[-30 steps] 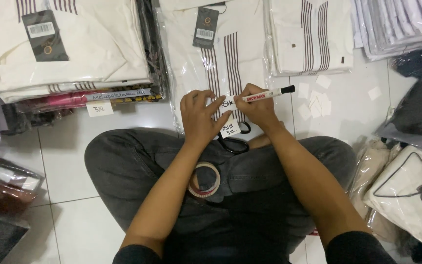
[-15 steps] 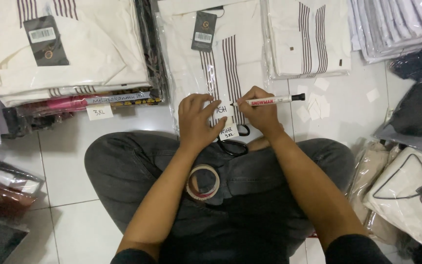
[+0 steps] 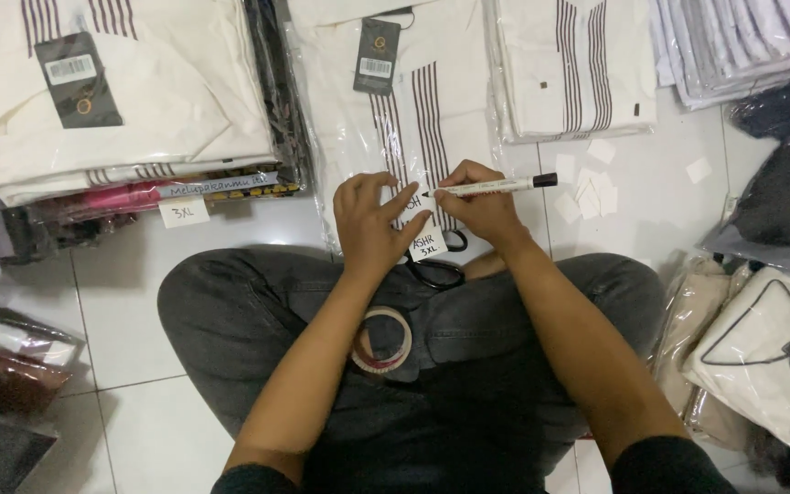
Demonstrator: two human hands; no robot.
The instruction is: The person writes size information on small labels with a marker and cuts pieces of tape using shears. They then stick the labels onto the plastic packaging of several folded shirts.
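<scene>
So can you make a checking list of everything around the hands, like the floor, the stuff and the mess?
Surface: white tiled floor; the person sits cross-legged on it.
Job's things: bagged striped shirt under both hands; small paper label on its near edge; marker pen.
Clutter: tape roll on the lap; scissors by the label; loose paper slips on the tiles.
Hands: left hand presses fingers on the bag; right hand holds the marker pen.
Cables: nothing seen.
Surroundings: stacks of bagged shirts on all sides.
</scene>
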